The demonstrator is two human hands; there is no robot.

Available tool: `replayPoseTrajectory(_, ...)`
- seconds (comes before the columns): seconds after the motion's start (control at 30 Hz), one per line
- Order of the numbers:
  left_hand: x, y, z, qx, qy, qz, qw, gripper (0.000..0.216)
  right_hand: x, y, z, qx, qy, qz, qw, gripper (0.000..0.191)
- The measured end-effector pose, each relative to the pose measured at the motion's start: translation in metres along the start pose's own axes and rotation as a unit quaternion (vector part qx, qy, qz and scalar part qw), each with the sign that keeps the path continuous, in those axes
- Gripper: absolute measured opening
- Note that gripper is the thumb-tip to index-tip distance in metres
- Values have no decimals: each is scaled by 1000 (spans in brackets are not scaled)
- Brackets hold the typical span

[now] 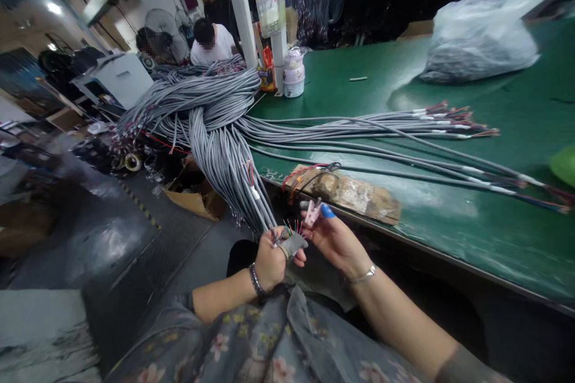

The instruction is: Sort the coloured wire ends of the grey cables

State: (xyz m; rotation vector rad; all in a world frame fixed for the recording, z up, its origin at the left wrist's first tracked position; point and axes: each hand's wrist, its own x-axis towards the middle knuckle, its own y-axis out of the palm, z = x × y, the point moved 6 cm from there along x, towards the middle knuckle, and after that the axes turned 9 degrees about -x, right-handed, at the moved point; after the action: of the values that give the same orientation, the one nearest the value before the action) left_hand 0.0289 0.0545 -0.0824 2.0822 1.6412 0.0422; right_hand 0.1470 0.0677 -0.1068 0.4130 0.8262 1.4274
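Note:
My left hand (270,263) is closed around the end of a grey cable, low in front of the bench edge. Thin coloured wires (294,227) fan out above its thumb, which wears a grey cover (291,245). Close beside it, my right hand (339,245) pinches a small pink clip-like piece (312,213) with metal at its top. A blue cover (327,211) sits on one right fingertip. The lower fingers of my right hand are near the wire ends; whether they touch them I cannot tell.
A thick bundle of grey cables (220,158) hangs over the bench edge. More cables with stripped ends (442,119) lie across the green bench (359,96). A worn wooden block (359,194), a plastic bag (483,36) and stacked tubs (294,73) stand there. A person (213,45) sits behind.

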Motion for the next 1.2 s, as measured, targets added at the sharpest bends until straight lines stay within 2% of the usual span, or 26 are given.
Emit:
replayPoseTrajectory(0.17, 4, 6, -5, -17, -1, -31, 999, 44, 1, -3, -1, -29, -31, -1, 999, 37)
replayPoseTrajectory(0.5, 14, 14, -3, -5, -14, -28, 999, 45, -5, 23, -7, -37, 17, 147, 988, 42)
replayPoseTrajectory(0.57, 13, 14, -2, 2, -17, -26, 1000, 45, -4, 22, -7, -37, 15, 140, 989, 43)
replayPoseTrajectory(0.73, 10, 9, -2, 10, -13, -15, 1000, 43, -4, 7, -1, -32, -12, 51, 998, 45)
replayPoseTrajectory(0.87, 5, -1, 3, 28, -7, -7, 1000, 43, -15, 4, -4, -101, 25, 58, 993, 51)
replayPoseTrajectory(1.0, 4, -8, 5, 57, 13, 15, 998, 43, -27, 6, -6, -192, -11, 44, 980, 39)
replayPoseTrajectory(1.07, 4, -5, 3, 78, 4, 41, 996, 44, -32, 10, -7, -206, -29, 40, 977, 37)
replayPoseTrajectory(1.2, 3, 6, 2, 134, -80, 128, 979, 46, -37, 20, -5, -247, -31, 73, 966, 36)
